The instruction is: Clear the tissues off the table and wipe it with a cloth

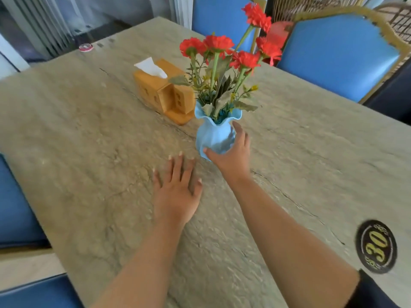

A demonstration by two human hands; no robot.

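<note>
My right hand (233,152) is wrapped around the lower body of a light blue ruffled vase (213,134) holding red flowers (231,52), near the middle of the stone-look table (77,141). My left hand (175,190) lies flat on the tabletop just left of the vase, fingers spread, holding nothing. Behind the vase stands a wooden tissue box (164,92) with a white tissue (151,66) sticking out of its top. No loose tissues or cloth are in view.
A black round disc marked 30 (376,246) lies at the table's near right. A small round red-and-white item (85,47) sits at the far left edge. Blue chairs (338,56) stand behind the table, blue seats (15,207) on the left.
</note>
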